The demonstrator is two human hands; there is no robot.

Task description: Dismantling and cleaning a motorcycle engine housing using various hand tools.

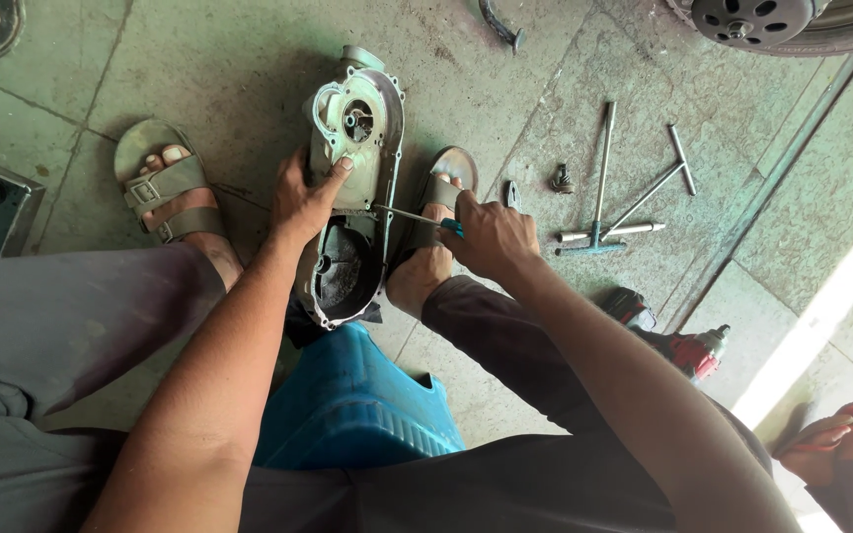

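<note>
- Nearest to me, my dark trouser legs filled the bottom of the view, with a blue plastic stool [352,410] between my knees.
- My left hand [300,202] lay spread on the grey metal engine cover [352,188], thumb and forefinger pressing its rim; the cover rested on the stone floor [249,59] between my sandalled feet, hollow side up.
- My right hand [491,237] was closed round a screwdriver [417,217] with a blue-green handle, its thin shaft reaching left to the cover's edge just beside my left thumb.
- To the right on the floor lay T-handle wrenches [609,207], crossed over each other, and a small socket-like part [563,180] near them.
- A red and black power tool [688,350] lay beyond my right forearm.
- I saw no package, label or sign that I could make out.
</note>
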